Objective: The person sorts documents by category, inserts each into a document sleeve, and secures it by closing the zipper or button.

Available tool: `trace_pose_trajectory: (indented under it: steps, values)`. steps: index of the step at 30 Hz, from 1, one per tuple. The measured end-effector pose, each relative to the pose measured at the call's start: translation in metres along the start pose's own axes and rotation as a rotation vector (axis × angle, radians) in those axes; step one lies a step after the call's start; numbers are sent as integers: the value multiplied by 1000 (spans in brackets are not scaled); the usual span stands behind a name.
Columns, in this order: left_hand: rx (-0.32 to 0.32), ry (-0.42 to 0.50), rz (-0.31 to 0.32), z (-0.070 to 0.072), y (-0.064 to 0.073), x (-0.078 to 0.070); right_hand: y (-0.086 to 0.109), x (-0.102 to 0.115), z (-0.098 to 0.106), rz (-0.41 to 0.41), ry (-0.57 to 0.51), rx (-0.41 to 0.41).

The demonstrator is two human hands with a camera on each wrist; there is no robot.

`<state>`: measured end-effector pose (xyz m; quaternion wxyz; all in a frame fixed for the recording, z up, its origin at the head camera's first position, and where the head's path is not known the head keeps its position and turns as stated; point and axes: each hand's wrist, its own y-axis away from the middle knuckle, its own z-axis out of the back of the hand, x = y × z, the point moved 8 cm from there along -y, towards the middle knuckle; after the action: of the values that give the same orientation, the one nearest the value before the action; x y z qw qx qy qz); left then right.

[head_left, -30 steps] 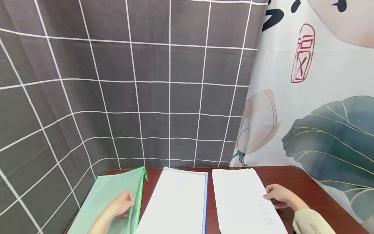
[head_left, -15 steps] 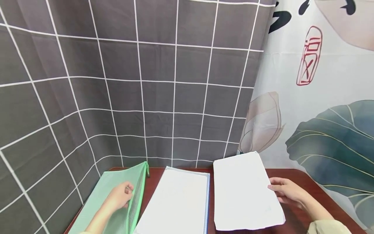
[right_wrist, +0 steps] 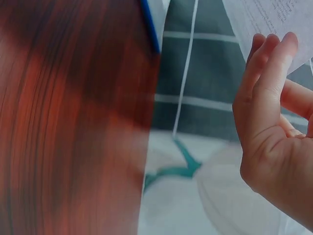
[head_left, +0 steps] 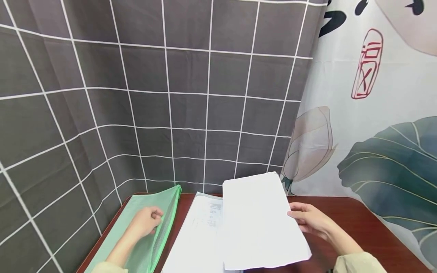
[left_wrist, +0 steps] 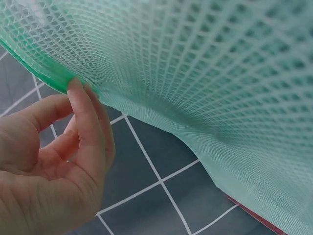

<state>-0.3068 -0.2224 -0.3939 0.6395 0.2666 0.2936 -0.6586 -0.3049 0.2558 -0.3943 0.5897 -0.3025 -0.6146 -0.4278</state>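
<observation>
A green mesh zipper pouch (head_left: 143, 201) lies at the left of the table. My left hand (head_left: 145, 223) pinches its right edge and lifts it, so its mouth gapes. The left wrist view shows the thumb and fingers (left_wrist: 85, 112) on the green rim. My right hand (head_left: 310, 220) pinches the right edge of white paper (head_left: 259, 223), held up off the table and slightly tilted. Print shows on the paper's underside (right_wrist: 279, 19) in the right wrist view; how many sheets it is cannot be told. Below it lies a white document pouch (head_left: 194, 231), partly covered by the paper.
The red-brown wooden table (head_left: 327, 204) shows on the right. A grey curtain with white grid lines (head_left: 191, 113) hangs behind it. At the right hangs a white cloth with a leaf print (head_left: 399, 163). A blue edge (right_wrist: 150, 24) shows in the right wrist view.
My right hand has lifted the paper off the table and carried it left, over the middle pouch. My left hand has raised the green pouch's edge, and its mouth has widened.
</observation>
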Motion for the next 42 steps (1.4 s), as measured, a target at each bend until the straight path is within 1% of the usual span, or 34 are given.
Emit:
trace_pose_trajectory:
  steps: [5,9,13,16,20,23,26,30,34,38,42]
  values:
    - [-5,11,2,-10,2,-1,-27,-4,-33,-10,-14,-5]
    - [0,12,-2,-18,3,-2,-44,-9,-57,-20,-39,15]
    - [12,17,-11,-25,4,-3,-57,-16,-74,-40,-44,9]
    - [8,29,-28,-30,9,-5,-63,-24,-84,-64,-36,-10]
    - [48,78,-45,-44,17,-7,-69,-36,-94,-96,-21,-36]
    - [93,95,-38,-52,21,-8,-74,-42,-103,-101,-20,-51]
    - [99,83,-37,-53,20,-12,-80,-41,-109,-83,-28,-75]
    - [97,70,-54,-50,17,-19,-86,-35,-117,-54,-18,-126]
    - [96,50,-66,-49,15,-22,-90,-28,-125,-28,13,-160]
    - [92,42,-58,-47,12,-23,-93,-18,-133,4,53,-201]
    - [90,55,-57,-47,11,-28,-97,-10,-146,23,62,-198]
